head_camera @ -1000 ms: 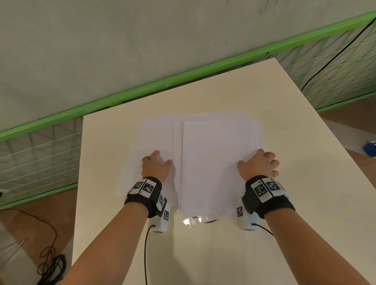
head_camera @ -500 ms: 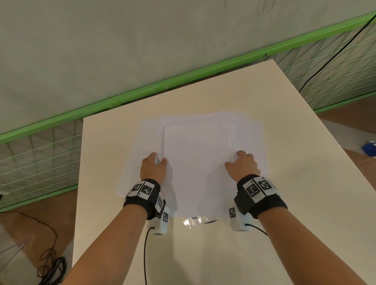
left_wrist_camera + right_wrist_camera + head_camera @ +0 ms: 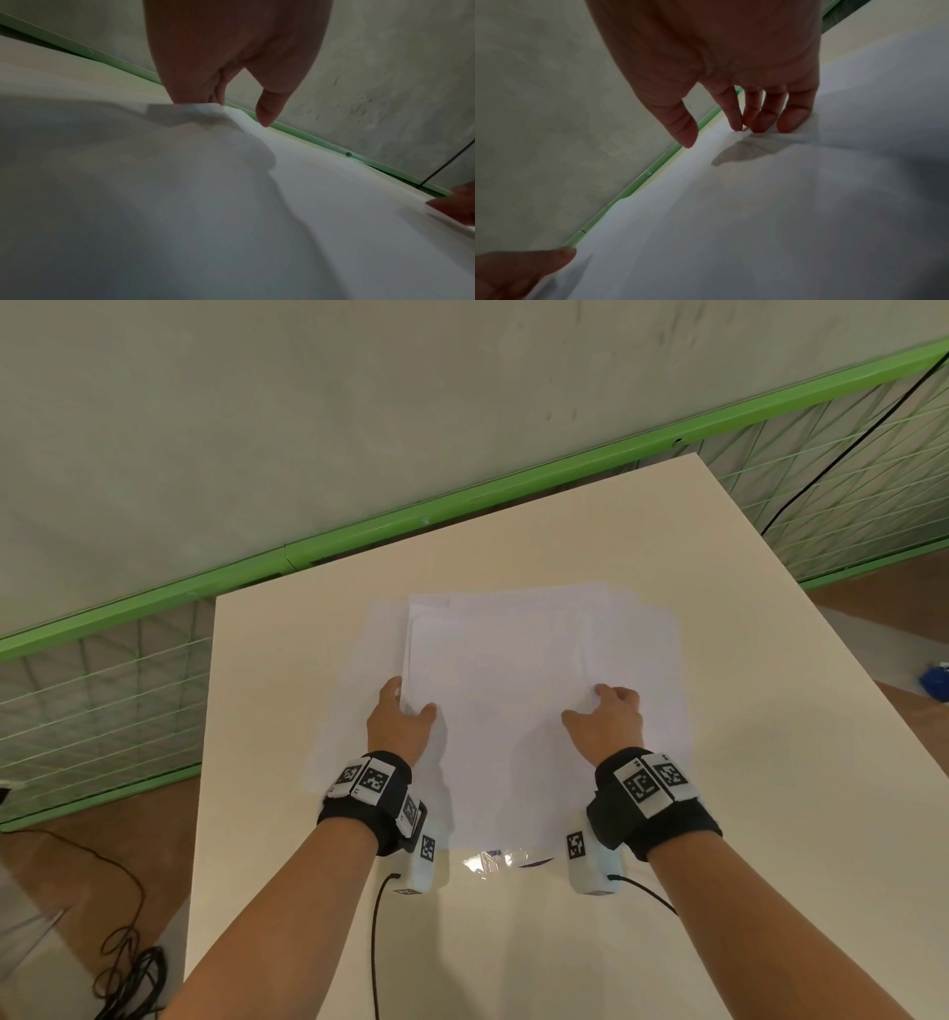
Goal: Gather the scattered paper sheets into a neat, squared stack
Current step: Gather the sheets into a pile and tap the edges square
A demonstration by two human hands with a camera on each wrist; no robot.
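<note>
Several white paper sheets (image 3: 503, 690) lie overlapped on the cream table (image 3: 770, 814), an upper pile in the middle and single sheets sticking out left (image 3: 354, 701) and right (image 3: 662, 670). My left hand (image 3: 398, 726) holds the pile's left edge. In the left wrist view its fingers (image 3: 216, 95) curl under the raised paper (image 3: 231, 203) and the thumb points down over it. My right hand (image 3: 606, 721) is at the pile's right edge. Its fingertips (image 3: 759, 125) press down on the paper (image 3: 757, 203), thumb held apart.
A shiny clear plastic piece (image 3: 493, 857) peeks out from under the sheets' near edge. A green-framed wire fence (image 3: 462, 505) runs behind the table. Black cables (image 3: 128, 968) lie on the floor at left, and a blue object (image 3: 934, 680) at right.
The right hand has slid left, carrying the upper sheets leftward over the lower ones. The left hand stayed put and now has the pile's left edge against it, thumb on top.
</note>
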